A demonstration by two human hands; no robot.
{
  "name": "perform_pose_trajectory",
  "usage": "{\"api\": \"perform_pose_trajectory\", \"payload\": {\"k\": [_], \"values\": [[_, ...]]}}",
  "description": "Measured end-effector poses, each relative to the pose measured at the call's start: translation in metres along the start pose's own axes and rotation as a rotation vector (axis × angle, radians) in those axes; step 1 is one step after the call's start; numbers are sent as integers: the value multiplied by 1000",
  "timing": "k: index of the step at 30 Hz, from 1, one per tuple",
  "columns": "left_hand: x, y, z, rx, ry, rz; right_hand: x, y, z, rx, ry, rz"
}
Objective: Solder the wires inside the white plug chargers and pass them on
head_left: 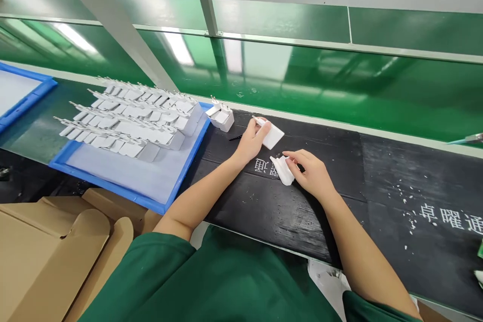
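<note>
My left hand (253, 140) is closed on a white power adapter (274, 138), its flat side facing up and a pin-like tip showing by the fingers. To the right, my right hand (310, 173) has its thumb and forefinger pinched at the edge of a white, curved, sheet-like piece (284, 172); whether that is paper, cloth or thin plastic I cannot tell. Both hands are just above the black work mat (264, 206). A few white plug adapters (222, 119) stand together, pins up, beyond my left hand.
A blue-rimmed tray (177, 183) on the left bears several rows of white plug adapters (128, 126). Another blue tray (28, 103) lies farther left. Cardboard boxes (45, 256) are below it. White scraps (409, 211) dot the mat, and a tool tip (468, 139) shows at far right.
</note>
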State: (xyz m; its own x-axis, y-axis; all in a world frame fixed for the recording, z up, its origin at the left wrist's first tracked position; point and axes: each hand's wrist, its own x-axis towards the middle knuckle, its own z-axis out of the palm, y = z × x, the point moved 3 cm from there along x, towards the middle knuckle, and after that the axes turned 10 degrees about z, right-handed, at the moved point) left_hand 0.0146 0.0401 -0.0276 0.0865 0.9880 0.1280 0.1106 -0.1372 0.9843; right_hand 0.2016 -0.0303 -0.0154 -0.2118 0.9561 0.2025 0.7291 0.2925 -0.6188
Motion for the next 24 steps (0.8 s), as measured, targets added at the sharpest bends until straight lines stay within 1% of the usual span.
{"api": "perform_pose_trajectory", "payload": {"k": [2,4,6,9,12,14,16,20,24], "values": [[7,4,-17,293,103,175,0,0,3,-12,-12,-15],[12,8,-31,577,196,295,-1,0,4,-27,-22,-27],[16,10,-40,785,238,329,-1,1,5,-39,-26,-35],[19,11,-42,977,206,279,-1,2,4,-49,-21,-46],[15,15,-37,1082,179,235,-2,4,4,-54,-18,-66],[11,20,-36,1123,200,223,-2,5,5,-54,-16,-80],[7,26,-38,1163,250,212,-1,6,5,-54,-11,-90],[4,32,-49,1222,330,139,-1,6,4,-54,-12,-98],[6,28,-68,1150,311,-10,-1,5,4,-60,-27,-94]]}}
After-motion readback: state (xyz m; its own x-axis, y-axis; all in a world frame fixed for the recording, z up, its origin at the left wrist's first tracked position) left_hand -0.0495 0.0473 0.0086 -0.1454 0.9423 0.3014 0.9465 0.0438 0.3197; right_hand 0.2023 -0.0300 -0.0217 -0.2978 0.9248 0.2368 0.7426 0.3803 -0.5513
